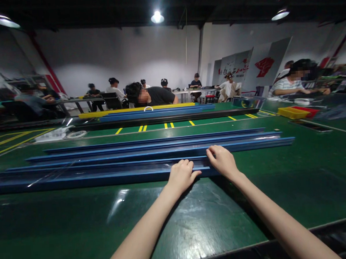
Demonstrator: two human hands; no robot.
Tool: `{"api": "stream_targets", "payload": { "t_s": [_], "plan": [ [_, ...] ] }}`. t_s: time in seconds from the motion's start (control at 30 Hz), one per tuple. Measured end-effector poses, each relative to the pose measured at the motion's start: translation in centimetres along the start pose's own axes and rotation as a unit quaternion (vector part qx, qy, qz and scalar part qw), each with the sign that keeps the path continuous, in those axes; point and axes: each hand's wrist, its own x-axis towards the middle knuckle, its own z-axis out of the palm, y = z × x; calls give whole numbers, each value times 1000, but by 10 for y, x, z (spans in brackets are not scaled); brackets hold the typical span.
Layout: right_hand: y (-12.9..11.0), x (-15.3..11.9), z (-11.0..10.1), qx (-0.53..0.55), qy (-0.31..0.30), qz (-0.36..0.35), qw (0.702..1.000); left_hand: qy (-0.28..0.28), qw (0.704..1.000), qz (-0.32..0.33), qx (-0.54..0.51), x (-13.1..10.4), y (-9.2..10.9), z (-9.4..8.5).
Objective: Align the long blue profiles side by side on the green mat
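Note:
A long blue channel lies nearest to me across the green table. My left hand rests on it near its right end, fingers curled over the near wall and thumb stretched to the right. At that right end is my right hand, its fingers bent and closed around the channel's end; the fingertips are partly hidden. Clear film-like strips show glare on the channel's left part. Just behind lie more long blue channels, side by side and roughly parallel.
Farther back lie a black rail, blue rails and a yellow rail. Yellow and red trays and a phone sit at right. A person leans at the far edge; several others sit beyond.

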Motion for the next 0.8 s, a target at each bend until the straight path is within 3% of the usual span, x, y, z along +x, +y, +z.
{"api": "stream_targets", "payload": {
  "t_s": [0.17,0.33,0.53,0.8],
  "plan": [
    [-29,5,12,-23,-71,29,997,-47,999,-10,0,1,-3,-7],
    [-31,10,12,-53,-147,2,988,-65,998,8,5,-5,-16,-11],
    [-33,18,7,-84,-184,-14,979,-64,997,24,38,-11,-38,-14],
    [-37,22,6,-97,-197,-3,976,-20,995,55,79,-23,-58,-13]
  ]
}}
